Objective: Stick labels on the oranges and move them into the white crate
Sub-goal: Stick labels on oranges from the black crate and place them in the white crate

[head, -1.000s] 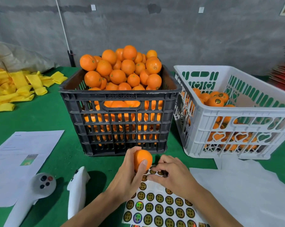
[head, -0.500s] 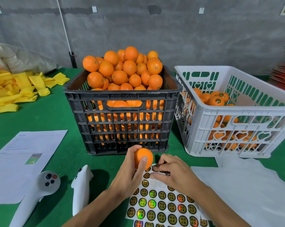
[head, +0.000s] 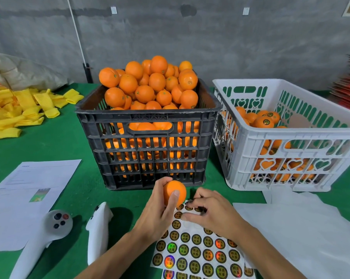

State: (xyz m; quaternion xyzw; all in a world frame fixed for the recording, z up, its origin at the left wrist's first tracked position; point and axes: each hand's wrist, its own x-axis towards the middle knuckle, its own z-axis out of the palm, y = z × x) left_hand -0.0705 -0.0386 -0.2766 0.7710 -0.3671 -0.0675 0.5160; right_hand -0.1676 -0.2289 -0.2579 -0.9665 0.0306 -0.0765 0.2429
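My left hand (head: 156, 216) grips one orange (head: 173, 191) just above the near table, in front of the black crate (head: 150, 150), which is heaped with unlabelled oranges (head: 150, 85). My right hand (head: 210, 212) lies on the top edge of the label sheet (head: 196, 250), fingertips curled and pinching at a round gold label there. The sheet holds several rows of labels. To the right stands the white crate (head: 291, 146), with labelled oranges (head: 264, 121) inside.
Two white controllers (head: 49, 234) (head: 98, 226) lie at the near left beside a printed paper (head: 23, 198). Yellow foam nets (head: 19, 109) are piled at the far left. White sheets (head: 303, 232) cover the cloth at the near right. Red items (head: 349, 85) are stacked at the far right.
My hands have hardly moved: the left still holds the orange, and the right stays working at the sheet's top edge. The view has shifted slightly.
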